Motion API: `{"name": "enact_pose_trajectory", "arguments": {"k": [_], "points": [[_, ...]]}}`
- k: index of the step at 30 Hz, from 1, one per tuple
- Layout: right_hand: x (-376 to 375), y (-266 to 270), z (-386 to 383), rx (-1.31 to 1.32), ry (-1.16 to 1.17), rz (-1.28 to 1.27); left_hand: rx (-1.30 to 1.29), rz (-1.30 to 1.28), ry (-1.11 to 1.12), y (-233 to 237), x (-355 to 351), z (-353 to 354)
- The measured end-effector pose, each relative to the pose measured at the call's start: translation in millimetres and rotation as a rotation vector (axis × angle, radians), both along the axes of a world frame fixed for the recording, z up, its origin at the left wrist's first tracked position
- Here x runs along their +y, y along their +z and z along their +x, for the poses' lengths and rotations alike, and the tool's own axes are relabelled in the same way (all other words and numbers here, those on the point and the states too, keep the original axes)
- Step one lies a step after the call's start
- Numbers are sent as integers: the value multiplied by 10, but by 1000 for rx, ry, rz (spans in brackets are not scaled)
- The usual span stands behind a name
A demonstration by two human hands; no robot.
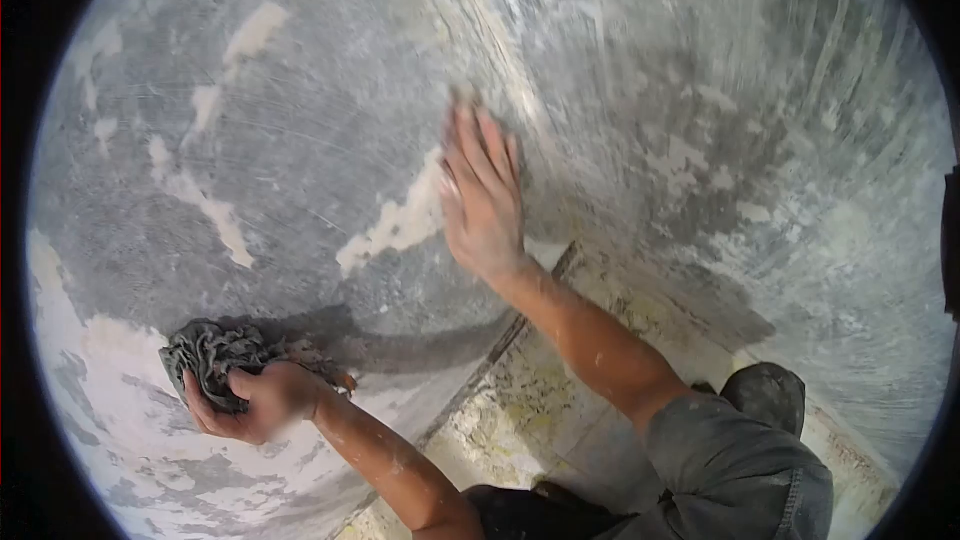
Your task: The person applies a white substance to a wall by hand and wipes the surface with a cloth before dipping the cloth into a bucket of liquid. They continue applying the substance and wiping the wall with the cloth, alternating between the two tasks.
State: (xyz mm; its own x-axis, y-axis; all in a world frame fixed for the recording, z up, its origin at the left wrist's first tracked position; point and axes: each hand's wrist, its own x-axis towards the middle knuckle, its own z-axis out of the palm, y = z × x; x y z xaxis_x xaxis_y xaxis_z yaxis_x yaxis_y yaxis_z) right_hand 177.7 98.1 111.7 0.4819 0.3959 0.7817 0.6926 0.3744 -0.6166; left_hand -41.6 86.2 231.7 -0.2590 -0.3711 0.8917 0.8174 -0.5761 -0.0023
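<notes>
A crumpled dark grey rag (212, 352) is bunched up in my left hand (262, 402), whose fingers and thumb wrap around its lower side. The rag lies close against the pale lower part of the grey wall (310, 150). Higher up and to the right, my right hand (487, 205) has its fingers stretched out over the wall, slightly smeared at the tips. A pale bare patch (395, 227) shows just left of that palm. Whitish specks dot both forearms.
A second grey wall (720, 90), streaked and mottled with a darker stain, meets the first at a corner seam (500, 35). Below runs a floor strip (505, 410) with yellowish and white crust. A dark shoe (768, 392) stands near the right wall's foot.
</notes>
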Motion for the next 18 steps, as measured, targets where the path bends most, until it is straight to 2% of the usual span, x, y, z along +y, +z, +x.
{"name": "enact_pose_trajectory", "arguments": {"k": [2, 3, 5, 7, 8, 10, 11, 12, 13, 15, 16, 17, 18], "points": [[7, 148, 53, -74, -29, -30, 22, -19, 24, -20, -23, -19], [-77, -43, -27, -60, -38, -24, 27, -20, 43, -1, -23, -34], [-198, -551, -210, -81, -15, -180, 65, -6, 81, 23, -5, -44], [-209, -396, -206, -54, -33, -171, 42, -14, -38, 40, -39, 49], [-213, -355, -224, -28, -34, -187, 57, 6, 40, 24, -29, -28], [-49, 89, 28, -7, 24, 10, 57, 55, 11, 20, 30, 87], [-71, 149, 44, 12, 38, -18, 59, 102, -25, 4, 3, 100], [-70, 243, 75, -3, 35, -42, 100, 86, 86, 3, -29, 64], [-91, 314, 79, -19, 32, -56, 109, 84, 100, 2, -96, 52], [-236, 31, -254, 71, 75, -19, -115, -180, -222, 83, -201, 113], [-371, -81, -433, 150, 116, -13, -193, -235, -177, 186, -252, -40], [-499, -140, -532, 144, 121, 0, -499, -267, -397, 360, -367, 14], [-618, -200, -625, 216, 214, -55, -456, -413, -713, 484, -545, 40]]}}
